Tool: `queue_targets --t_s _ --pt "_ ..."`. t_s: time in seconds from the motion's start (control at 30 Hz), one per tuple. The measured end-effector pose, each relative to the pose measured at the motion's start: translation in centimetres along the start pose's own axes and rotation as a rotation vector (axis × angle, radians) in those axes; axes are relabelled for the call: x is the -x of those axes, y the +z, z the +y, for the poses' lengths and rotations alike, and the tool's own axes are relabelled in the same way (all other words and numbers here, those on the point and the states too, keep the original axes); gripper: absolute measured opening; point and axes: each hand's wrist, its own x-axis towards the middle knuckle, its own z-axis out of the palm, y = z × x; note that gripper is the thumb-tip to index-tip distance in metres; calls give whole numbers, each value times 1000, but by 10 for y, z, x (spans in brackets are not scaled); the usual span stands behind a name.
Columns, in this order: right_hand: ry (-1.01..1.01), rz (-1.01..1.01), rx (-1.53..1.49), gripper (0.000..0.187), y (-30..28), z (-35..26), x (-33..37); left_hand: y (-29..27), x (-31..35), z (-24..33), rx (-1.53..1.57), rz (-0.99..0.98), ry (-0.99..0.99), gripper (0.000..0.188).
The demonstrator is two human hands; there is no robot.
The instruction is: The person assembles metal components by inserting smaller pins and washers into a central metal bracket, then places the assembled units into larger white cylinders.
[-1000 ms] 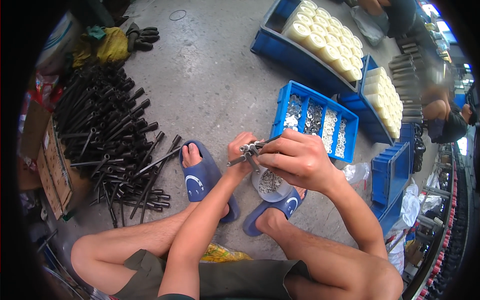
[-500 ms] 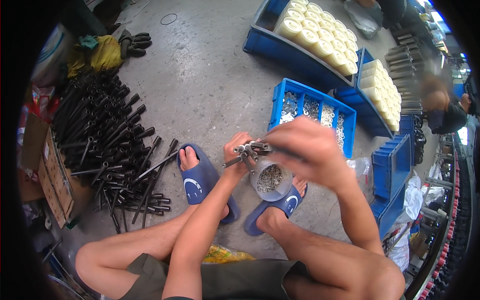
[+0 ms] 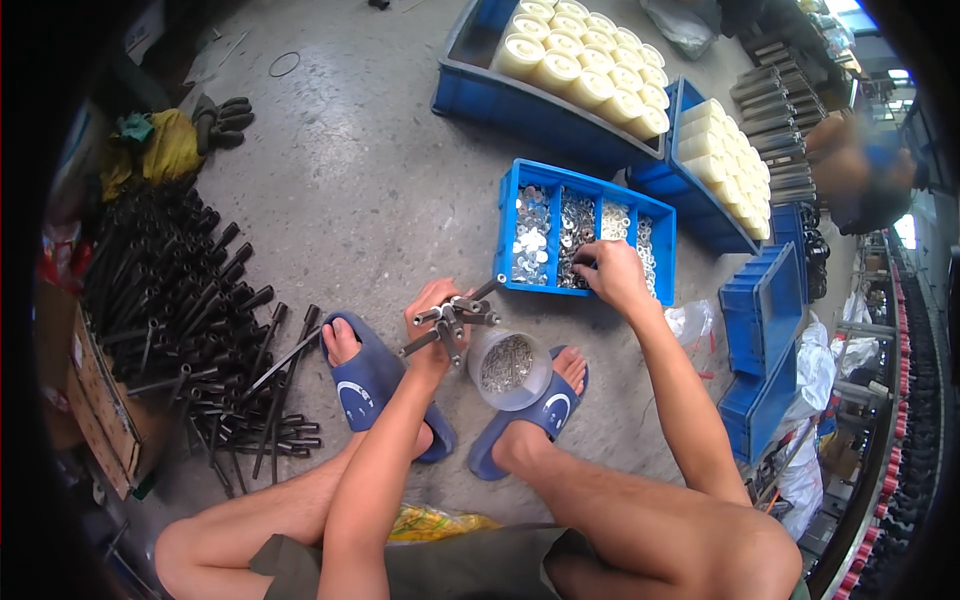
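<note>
My left hand [image 3: 430, 312] is wrapped round a bundle of dark metal rods [image 3: 450, 320] with socket-like ends, which fan out in several directions. To the right of it, a translucent plastic tub [image 3: 521, 399] full of small silvery metal pieces [image 3: 507, 365] stands between my feet. My right hand [image 3: 617, 272] is down in a blue divided tray [image 3: 508, 225]. Its curled fingertips meet over the compartment of small dark metal parts [image 3: 577, 222]; what they pinch, if anything, is hidden. Other compartments hold shiny flat discs [image 3: 530, 245] and pale rings [image 3: 615, 221].
A heap of black rods [image 3: 190, 290] lies on the floor at left, beside a wooden board [image 3: 105, 400]. Beyond the tray stand blue crates [image 3: 550, 115] of cream cylinders [image 3: 590, 88]. Empty blue bins [image 3: 755, 310] are at right. Another person [image 3: 870, 170] crouches at far right.
My right hand has moved from beside the rod bundle, over the tub, forward into the divided tray. My left hand still holds the rods. The whole view has shifted somewhat.
</note>
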Motion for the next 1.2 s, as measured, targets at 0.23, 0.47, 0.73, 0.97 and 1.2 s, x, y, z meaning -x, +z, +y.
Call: queue_targets --t_s 0.23,0.47,0.73,0.97,1.2 --pt "132 166 -515 15 -35 -35 25 -1 1 4 -106 -84 -52 16" --pt "-597 392 -420 22 -87 -179 67 14 -13 15 -7 38 90 20" --pt "-685 369 -297 24 -58 -195 71 3 -6 3 -28 -1 25 20" --pt "-603 381 -328 26 -56 -198 73 3 -8 5 8 -14 31 19" --pt "-504 426 -334 25 -46 -202 77 0 -6 4 -37 17 52 19"
